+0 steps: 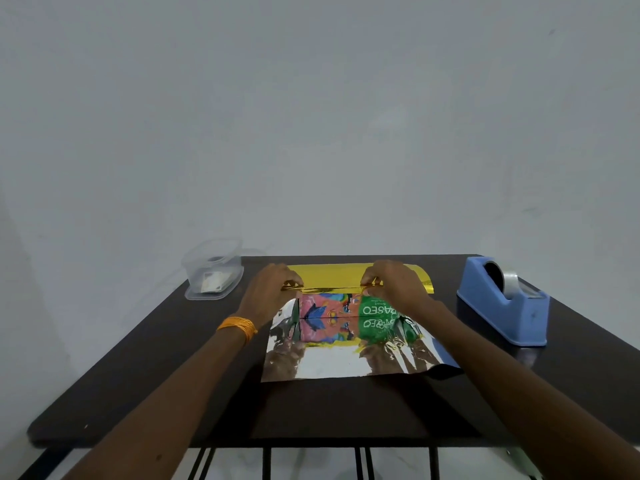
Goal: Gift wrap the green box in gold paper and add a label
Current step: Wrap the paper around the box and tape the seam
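the green box (375, 308) lies just under the fingertips and slightly to the body side of both hands, its long axis running straight from one hand to the other. each hand sits over one end, so neither is plainly the nearer. the left hand (275, 284) and the right hand (393, 282) each pinch a fold in the gold paper (329, 276) along the box's far top edge, fingers curled on the crease. the rest of the sheet spreads toward the body, silver side up and mirroring the box, and lies flat on the table (138, 375). the fold looks set to come across the short width of the box, so both hands would need to pull evenly to keep the crease parallel to that long axis. a blue tape dispenser (505, 306) stands well out beyond the right hand, and a clear plastic tub (213, 271) beyond the left; what it holds is too small to tell.
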Available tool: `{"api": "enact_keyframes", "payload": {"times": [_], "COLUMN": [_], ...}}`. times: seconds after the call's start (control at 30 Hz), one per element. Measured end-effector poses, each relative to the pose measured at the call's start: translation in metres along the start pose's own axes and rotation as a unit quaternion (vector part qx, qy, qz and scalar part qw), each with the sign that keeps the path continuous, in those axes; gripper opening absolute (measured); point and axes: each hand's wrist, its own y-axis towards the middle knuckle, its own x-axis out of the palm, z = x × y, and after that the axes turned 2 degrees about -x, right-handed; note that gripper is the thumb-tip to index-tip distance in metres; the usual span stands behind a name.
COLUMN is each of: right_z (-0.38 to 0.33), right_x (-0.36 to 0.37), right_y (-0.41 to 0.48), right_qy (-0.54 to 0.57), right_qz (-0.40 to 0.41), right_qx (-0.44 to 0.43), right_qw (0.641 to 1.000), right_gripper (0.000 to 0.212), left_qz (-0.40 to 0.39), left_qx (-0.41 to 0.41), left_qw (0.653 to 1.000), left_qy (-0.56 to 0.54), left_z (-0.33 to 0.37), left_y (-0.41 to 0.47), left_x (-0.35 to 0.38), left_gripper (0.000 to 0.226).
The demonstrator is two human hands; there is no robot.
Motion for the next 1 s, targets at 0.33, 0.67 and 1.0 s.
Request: {"api": "enact_keyframes", "payload": {"times": [0.33, 0.67, 1.0], "right_z": [-0.003, -0.007, -0.042], "right_x": [0.000, -0.001, 0.037], "right_y": [-0.002, -0.009, -0.058], "right_qy": [-0.005, -0.063, -0.105], "right_qz": [0.001, 0.022, -0.031], "right_qx": [0.006, -0.002, 0.059], "right_qw": [1.000, 0.998, 0.992], "right_gripper": [0.016, 0.019, 0.020], "left_qz": [0.045, -0.046, -0.009], "left_qx": [-0.059, 0.052, 0.026], "left_qw": [0.995, 0.993, 0.997], "left_qy": [-0.070, 0.091, 0.067], "left_z": [0.012, 0.081, 0.084], "left_y": [-0.004, 0.034, 0.034], "left_x": [-0.012, 0.054, 0.062], "left_gripper": [0.030, 0.027, 0.014]}}
